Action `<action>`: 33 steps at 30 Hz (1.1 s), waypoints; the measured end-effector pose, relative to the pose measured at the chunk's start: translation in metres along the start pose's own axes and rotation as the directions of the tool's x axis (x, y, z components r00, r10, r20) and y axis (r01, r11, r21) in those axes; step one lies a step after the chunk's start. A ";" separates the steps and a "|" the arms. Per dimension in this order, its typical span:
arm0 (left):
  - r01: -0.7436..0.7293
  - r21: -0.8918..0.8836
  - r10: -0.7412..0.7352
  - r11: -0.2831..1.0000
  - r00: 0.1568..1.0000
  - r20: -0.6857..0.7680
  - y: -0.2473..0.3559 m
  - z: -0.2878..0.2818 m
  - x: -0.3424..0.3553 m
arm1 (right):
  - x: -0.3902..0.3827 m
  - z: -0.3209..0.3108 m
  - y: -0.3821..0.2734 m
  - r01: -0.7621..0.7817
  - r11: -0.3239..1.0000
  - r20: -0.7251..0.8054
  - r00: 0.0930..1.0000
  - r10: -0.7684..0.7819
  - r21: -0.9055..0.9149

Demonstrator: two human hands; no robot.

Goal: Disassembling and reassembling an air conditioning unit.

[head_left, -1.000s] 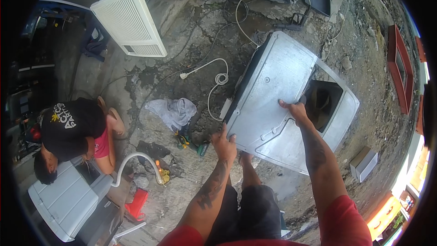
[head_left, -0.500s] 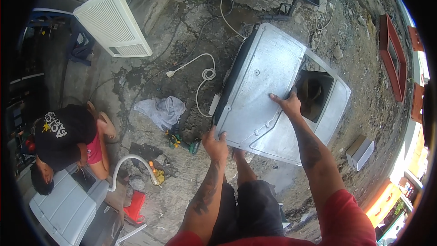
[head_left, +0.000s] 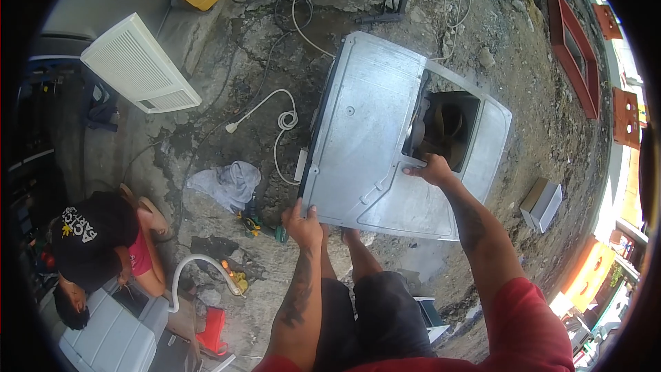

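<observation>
In front of my feet is a window air conditioner unit (head_left: 372,117) in a bare metal casing. An opening on its right side shows a fan (head_left: 451,124) inside. My left hand (head_left: 303,226) grips the casing's near left corner, thumb on top and the other fingers partly hidden by the edge. My right hand (head_left: 434,171) is closed on the near edge of the opening; its thumb lies on the metal and its fingers go inside. A white power cord (head_left: 286,121) with a plug lies left of the unit.
A slatted white front panel (head_left: 141,62) stands at the far left. Left of me a person (head_left: 89,241) bends over a grey-white casing (head_left: 110,331). A rag (head_left: 231,184) and a power drill (head_left: 265,226) lie near my left hand. A small box (head_left: 542,204) sits right.
The view has shifted, and the unit appears a little farther left against the ground. My right hand has moved toward me along the opening's edge. My left hand keeps the corner.
</observation>
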State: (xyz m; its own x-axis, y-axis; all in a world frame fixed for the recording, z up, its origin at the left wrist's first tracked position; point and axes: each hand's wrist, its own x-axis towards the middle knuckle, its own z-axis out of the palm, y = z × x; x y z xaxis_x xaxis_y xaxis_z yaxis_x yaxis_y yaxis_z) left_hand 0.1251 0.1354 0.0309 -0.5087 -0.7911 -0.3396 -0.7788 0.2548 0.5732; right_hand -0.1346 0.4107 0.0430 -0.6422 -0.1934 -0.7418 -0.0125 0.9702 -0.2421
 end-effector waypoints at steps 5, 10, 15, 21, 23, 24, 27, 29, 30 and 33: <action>-0.055 -0.057 0.056 0.997 0.998 0.002 -0.021 0.003 0.002 | 0.007 0.017 0.016 0.069 0.995 -0.100 0.993 -0.062 0.069; -0.006 -0.137 0.013 0.991 0.998 0.054 -0.039 0.003 0.008 | 0.003 0.013 0.003 0.013 1.000 -0.054 0.998 -0.012 0.024; -0.028 -0.140 0.036 0.990 0.998 0.058 -0.030 0.002 0.011 | 0.002 0.004 0.003 0.009 0.999 -0.059 0.998 -0.007 0.046; -0.048 -0.222 0.048 0.974 0.999 -0.008 -0.028 -0.007 0.012 | -0.001 0.014 0.002 0.050 0.996 -0.100 0.994 -0.042 0.076; 0.041 -0.343 -0.027 0.938 0.999 0.045 -0.014 -0.002 0.004 | -0.006 0.013 0.013 0.047 0.995 -0.124 0.992 -0.036 0.087; 0.039 -0.340 -0.027 0.939 0.999 0.040 -0.017 -0.005 0.005 | -0.006 0.011 0.010 0.062 0.992 -0.119 0.992 -0.049 0.112; -0.022 -0.277 0.021 0.961 1.000 -0.006 -0.014 -0.012 0.011 | -0.006 0.009 0.005 0.085 0.985 -0.119 0.991 -0.067 0.151; -0.012 -0.234 0.015 0.972 1.000 0.008 -0.006 -0.018 0.010 | -0.006 0.005 0.005 0.086 0.983 -0.119 0.991 -0.067 0.164; -0.012 -0.232 0.014 0.973 1.000 0.008 -0.001 -0.019 0.010 | -0.006 0.002 0.006 0.071 0.982 -0.097 0.994 -0.055 0.174; 0.007 -0.305 0.003 0.952 0.999 0.033 0.006 -0.019 0.013 | -0.002 -0.002 0.004 0.040 0.985 -0.061 0.998 -0.030 0.170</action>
State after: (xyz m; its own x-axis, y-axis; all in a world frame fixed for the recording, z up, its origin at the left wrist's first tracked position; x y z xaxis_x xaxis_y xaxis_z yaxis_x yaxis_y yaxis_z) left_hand 0.1207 0.1158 0.0442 -0.5229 -0.7717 -0.3620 -0.6331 0.0672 0.7712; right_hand -0.1347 0.4155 0.0442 -0.6870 -0.2135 -0.6946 0.0918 0.9227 -0.3744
